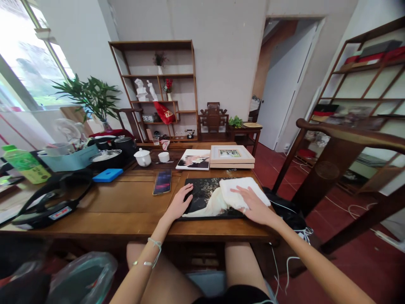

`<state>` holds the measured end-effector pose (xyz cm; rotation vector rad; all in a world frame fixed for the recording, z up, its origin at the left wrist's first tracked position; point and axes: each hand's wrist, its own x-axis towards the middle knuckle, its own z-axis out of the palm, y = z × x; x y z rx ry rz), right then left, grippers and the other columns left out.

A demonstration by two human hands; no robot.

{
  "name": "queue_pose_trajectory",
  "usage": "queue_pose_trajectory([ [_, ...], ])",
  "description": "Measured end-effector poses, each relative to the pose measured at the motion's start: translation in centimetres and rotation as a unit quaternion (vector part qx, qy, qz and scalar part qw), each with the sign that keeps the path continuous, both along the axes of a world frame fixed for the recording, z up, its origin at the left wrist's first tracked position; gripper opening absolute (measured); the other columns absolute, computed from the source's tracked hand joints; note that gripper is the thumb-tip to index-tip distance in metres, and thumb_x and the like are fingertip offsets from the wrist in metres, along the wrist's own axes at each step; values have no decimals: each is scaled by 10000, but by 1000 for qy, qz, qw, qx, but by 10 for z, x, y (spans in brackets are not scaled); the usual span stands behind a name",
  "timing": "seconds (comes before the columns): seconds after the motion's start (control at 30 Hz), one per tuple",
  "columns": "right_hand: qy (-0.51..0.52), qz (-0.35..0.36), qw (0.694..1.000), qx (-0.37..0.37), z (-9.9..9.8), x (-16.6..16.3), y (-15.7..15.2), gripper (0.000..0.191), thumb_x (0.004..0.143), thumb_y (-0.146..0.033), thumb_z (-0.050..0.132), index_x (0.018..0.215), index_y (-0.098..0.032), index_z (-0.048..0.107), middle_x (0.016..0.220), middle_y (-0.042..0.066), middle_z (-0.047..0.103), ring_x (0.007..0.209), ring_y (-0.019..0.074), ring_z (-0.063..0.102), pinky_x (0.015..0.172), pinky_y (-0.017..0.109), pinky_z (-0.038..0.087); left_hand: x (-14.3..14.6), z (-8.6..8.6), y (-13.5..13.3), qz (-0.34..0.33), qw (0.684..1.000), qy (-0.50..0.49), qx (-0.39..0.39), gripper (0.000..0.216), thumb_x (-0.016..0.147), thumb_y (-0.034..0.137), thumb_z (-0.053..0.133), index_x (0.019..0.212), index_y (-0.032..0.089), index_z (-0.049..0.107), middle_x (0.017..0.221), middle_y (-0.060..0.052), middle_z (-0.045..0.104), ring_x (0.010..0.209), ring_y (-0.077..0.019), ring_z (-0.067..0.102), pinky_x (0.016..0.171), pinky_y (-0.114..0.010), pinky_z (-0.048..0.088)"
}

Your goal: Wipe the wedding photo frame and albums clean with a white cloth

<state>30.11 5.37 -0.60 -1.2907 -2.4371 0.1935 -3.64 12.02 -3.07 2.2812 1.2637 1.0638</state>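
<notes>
A dark photo panel [199,198] with a pale gown-like shape and light speckles lies flat near the table's front edge. My left hand [181,202] rests on its left edge, fingers stretched out and gripping nothing. Over the panel's right part is a folded white cloth [257,192]. My right hand [253,204] lies flat on top of this cloth with the fingers spread; the thumb side is at the cloth's lower edge. Part of the panel is hidden under the cloth.
Behind the panel are a photo book [193,159] and a stack of framed pictures [232,157]. A phone [162,182] lies to the left, near a white lidded cup [142,157] and a blue box [108,175]. A wooden chair [329,169] stands at the right.
</notes>
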Motion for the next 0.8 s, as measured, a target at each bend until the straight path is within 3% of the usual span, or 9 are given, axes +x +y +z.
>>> queue_pose_trajectory([
  [0.1,5,33,999,9,6,-1,-41,661,800,-248,492,1437,-228,318,1467,85,379,1381,277,245,1119,563,91,1,-1,1,0,1000,7,2,390,890,330,439,1221,171,569,1376,-116,502,1304,-231,437,1123,-461,298],
  [0.2,16,33,999,11,15,-7,-56,637,796,-237,488,1419,-225,354,1446,87,409,1370,277,272,1123,553,111,1,-4,3,-6,1000,10,6,394,895,329,432,1238,180,557,1383,-109,494,1313,-226,424,1126,-458,293],
  [0.3,33,11,999,17,21,-12,-34,609,800,-229,470,1403,-213,384,1411,106,452,1342,269,330,1121,535,152,0,-6,3,-13,1000,11,1,394,898,330,434,1247,187,550,1394,-105,481,1324,-224,408,1133,-457,280],
  [0.47,-6,-55,998,-5,25,-17,44,549,821,-264,457,1356,-139,455,1393,154,466,1320,278,368,1112,502,198,-2,-9,5,-16,1000,1,5,372,898,326,448,1233,206,558,1389,-96,486,1314,-217,420,1129,-450,288],
  [0.57,-19,-82,996,-11,27,-22,75,525,848,-316,437,1318,-88,491,1387,188,463,1320,299,365,1107,497,197,-2,-9,5,-13,1000,-3,4,368,894,322,456,1226,204,563,1381,-99,495,1307,-221,430,1126,-460,290],
  [0.67,-21,-82,996,-6,26,-27,75,533,846,-303,426,1338,-102,474,1406,169,446,1354,301,303,1111,521,152,-1,-8,4,-7,1000,-6,3,370,892,318,456,1224,198,565,1373,-101,507,1299,-222,442,1122,-462,297],
  [0.8,-46,-48,998,-10,18,-32,34,594,787,-243,451,1377,-176,436,1470,107,370,1387,307,211,1093,597,86,1,-7,3,8,1000,-14,15,372,885,324,458,1214,194,574,1355,-103,526,1291,-225,455,1117,-456,310],
])
